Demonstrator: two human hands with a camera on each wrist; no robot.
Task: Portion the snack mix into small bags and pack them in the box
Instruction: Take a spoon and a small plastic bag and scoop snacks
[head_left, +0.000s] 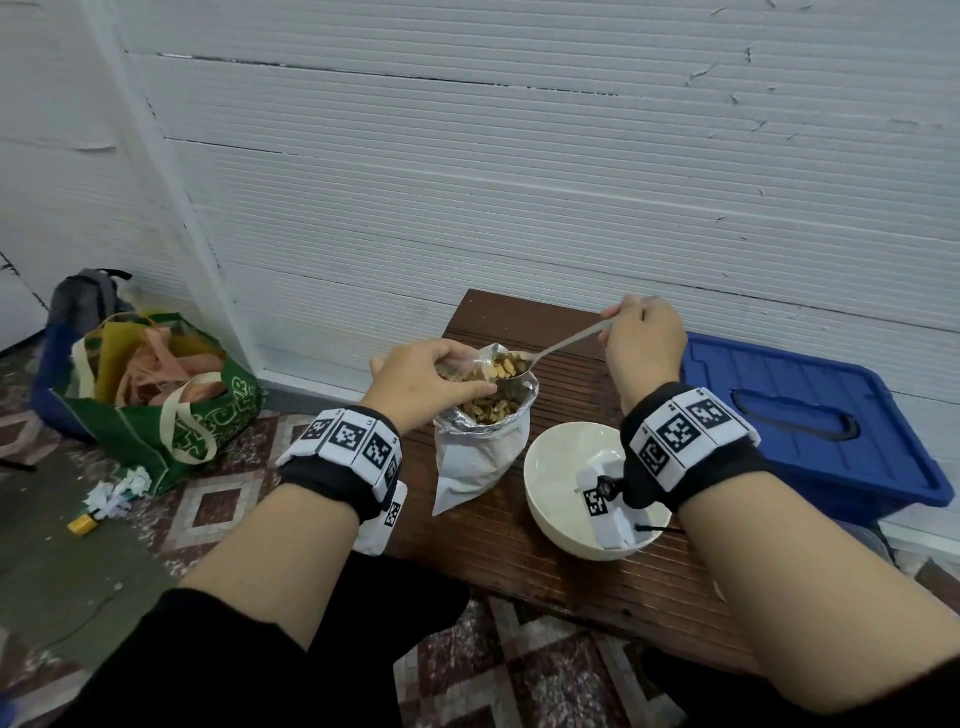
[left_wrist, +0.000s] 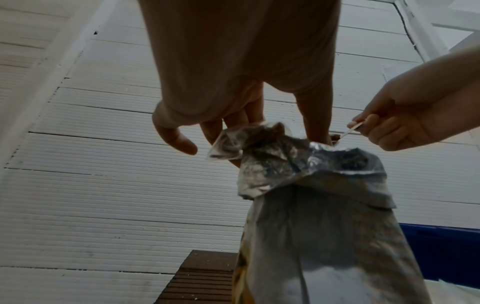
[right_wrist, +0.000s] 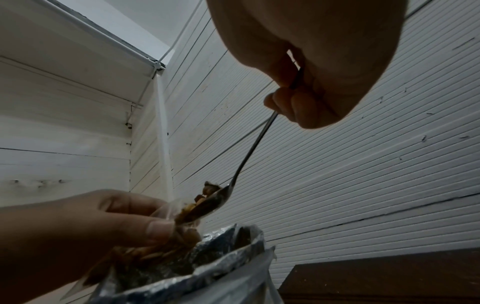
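- My left hand (head_left: 415, 382) pinches a small clear bag (right_wrist: 166, 211) above the foil snack pouch (head_left: 480, 441).
- My right hand (head_left: 644, 343) grips 1 loaded spoon (head_left: 550, 351) at its mouth.

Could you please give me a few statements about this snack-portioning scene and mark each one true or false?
1. The right hand holds a spoon loaded with snack mix. True.
2. The white bowl is full of snack mix. False: no mix shows in it.
3. The left hand pinches a small clear bag above the foil bag. True.
4. The blue box stands open. False: its lid is on.
5. The foil bag lies flat. False: it stands upright, open.
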